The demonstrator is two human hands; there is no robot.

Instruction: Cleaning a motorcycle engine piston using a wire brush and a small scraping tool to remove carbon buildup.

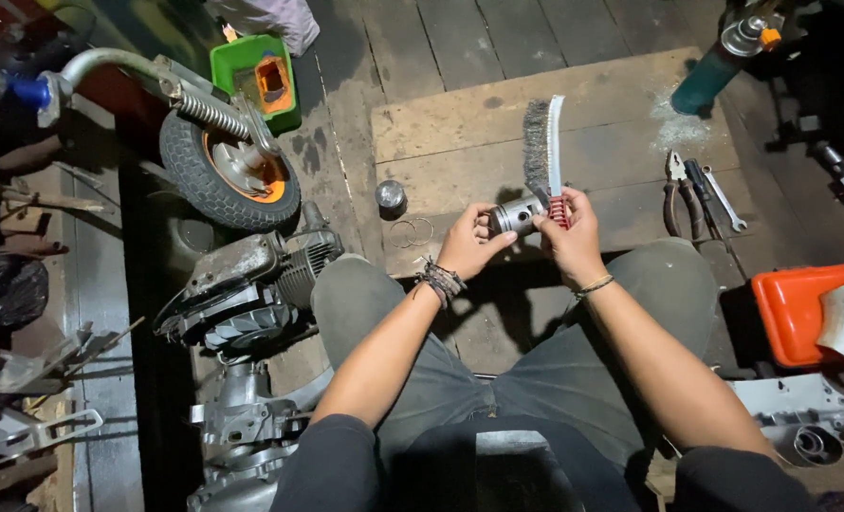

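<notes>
My left hand (469, 242) grips a small round metal piston (517, 216) held out over my knees. A wire brush (541, 152) with a white back and a red ribbed handle is in my right hand (569, 232), and its bristles rise just above the piston. Both hands meet in the middle of the view, above a wooden board (621, 123). On that board, just left of my left hand, lie thin metal rings (411, 231) and a small shiny metal cup (391, 196).
A small engine with a wheel (228, 175) lies at my left. A green bin (251, 76) stands behind it. Pliers (673, 194) and a wrench (724, 201) lie on the board at right. An orange container (801, 308) and a metal casing (801, 412) sit at right.
</notes>
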